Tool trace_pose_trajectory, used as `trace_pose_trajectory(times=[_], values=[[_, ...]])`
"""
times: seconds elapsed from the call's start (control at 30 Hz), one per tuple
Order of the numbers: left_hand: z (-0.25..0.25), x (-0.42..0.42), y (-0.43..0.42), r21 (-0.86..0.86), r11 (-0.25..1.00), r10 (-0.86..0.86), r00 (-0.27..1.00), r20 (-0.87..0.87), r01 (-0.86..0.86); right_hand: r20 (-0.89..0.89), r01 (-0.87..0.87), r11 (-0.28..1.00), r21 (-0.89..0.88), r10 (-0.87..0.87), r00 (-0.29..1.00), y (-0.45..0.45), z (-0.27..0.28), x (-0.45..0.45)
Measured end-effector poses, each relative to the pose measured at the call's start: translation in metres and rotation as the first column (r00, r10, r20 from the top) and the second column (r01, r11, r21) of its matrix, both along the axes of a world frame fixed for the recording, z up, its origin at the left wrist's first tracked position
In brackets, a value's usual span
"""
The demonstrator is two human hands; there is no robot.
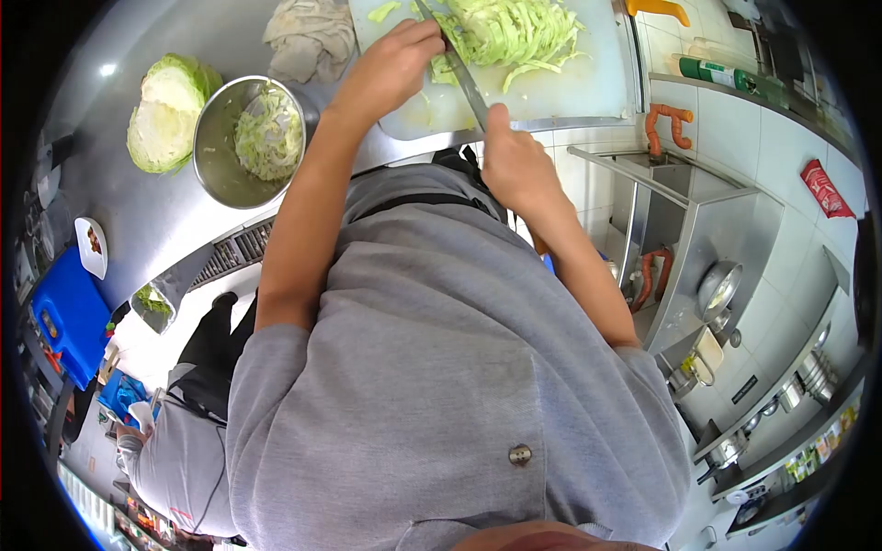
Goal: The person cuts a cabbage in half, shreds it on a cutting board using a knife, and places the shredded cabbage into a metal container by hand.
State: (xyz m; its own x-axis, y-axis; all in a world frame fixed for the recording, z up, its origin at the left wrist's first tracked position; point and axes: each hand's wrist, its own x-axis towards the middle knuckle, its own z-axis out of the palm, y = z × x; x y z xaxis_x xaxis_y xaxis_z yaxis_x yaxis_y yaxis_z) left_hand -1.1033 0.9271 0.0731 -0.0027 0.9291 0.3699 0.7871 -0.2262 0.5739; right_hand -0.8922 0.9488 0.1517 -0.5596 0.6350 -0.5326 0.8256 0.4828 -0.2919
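A long kitchen knife (469, 84) lies slantwise over the white cutting board (597, 87). Its handle is in my right hand (519, 165), whose fingers are wrapped round it near the board's close edge. My left hand (395, 69) is closed, with its bent fingertips against the blade further up; my fingers partly hide the contact. Just right of the blade sits a heap of shredded cabbage (514, 32), with loose shreds around it. A steel pot (209, 138) with more shredded cabbage inside stands left of my left forearm. Beside the pot is a cut cabbage head (165, 119).
A crumpled cloth (310, 37) lies between pot and board on the steel counter (101, 119). A small white dish (92, 248) and a blue board (69, 312) are at the left. Another person (184, 459) stands behind at lower left. A steel sink unit (717, 220) is at right.
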Motion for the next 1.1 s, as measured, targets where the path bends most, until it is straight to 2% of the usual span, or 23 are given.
trace_pose_trajectory(times=[0.07, 0.13, 0.23, 0.3, 0.43, 0.57, 0.83, 0.9, 1.1], values=[[-0.001, 0.003, -0.003, -0.006, 1.000, 0.003, 1.000, 0.009, -0.003, -0.063, -0.003, 1.000, 0.017, 0.004, 0.998, 0.003, -0.031, -0.010], [0.001, 0.001, -0.002, 0.018, 1.000, 0.000, 0.999, 0.039, -0.001, -0.140, -0.007, 0.999, 0.053, 0.015, 0.990, 0.010, -0.039, -0.018], [-0.005, 0.003, -0.004, 0.036, 0.998, 0.044, 0.999, 0.023, -0.044, -0.128, -0.019, 0.997, 0.070, 0.028, 0.991, 0.017, -0.020, -0.019], [-0.006, 0.003, -0.006, 0.044, 0.998, 0.053, 0.998, 0.030, -0.054, -0.041, 0.008, 1.000, -0.009, -0.008, 0.999, 0.008, 0.006, -0.012], [-0.008, 0.002, -0.007, 0.049, 0.998, 0.045, 0.999, 0.028, -0.046, 0.019, -0.004, 0.999, -0.043, 0.005, 1.000, 0.001, 0.014, 0.001], [-0.009, 0.002, -0.009, 0.077, 0.995, 0.053, 0.998, 0.045, -0.057, 0.008, 0.013, 0.999, -0.046, -0.013, 1.000, -0.002, 0.002, -0.001], [-0.004, 0.001, -0.009, 0.045, 0.998, 0.037, 0.998, -0.060, -0.034, -0.017, 0.065, 0.998, -0.001, -0.065, 0.998, 0.001, 0.023, 0.005], [0.003, 0.002, -0.009, 0.056, 0.998, 0.017, 0.998, -0.056, -0.014, -0.018, 0.008, 1.000, -0.013, -0.008, 1.000, -0.003, 0.019, 0.007], [0.000, 0.003, -0.011, 0.047, 0.999, -0.004, 0.998, -0.069, 0.007, -0.073, 0.047, 0.997, -0.054, -0.050, 0.996, -0.012, 0.011, 0.007]])
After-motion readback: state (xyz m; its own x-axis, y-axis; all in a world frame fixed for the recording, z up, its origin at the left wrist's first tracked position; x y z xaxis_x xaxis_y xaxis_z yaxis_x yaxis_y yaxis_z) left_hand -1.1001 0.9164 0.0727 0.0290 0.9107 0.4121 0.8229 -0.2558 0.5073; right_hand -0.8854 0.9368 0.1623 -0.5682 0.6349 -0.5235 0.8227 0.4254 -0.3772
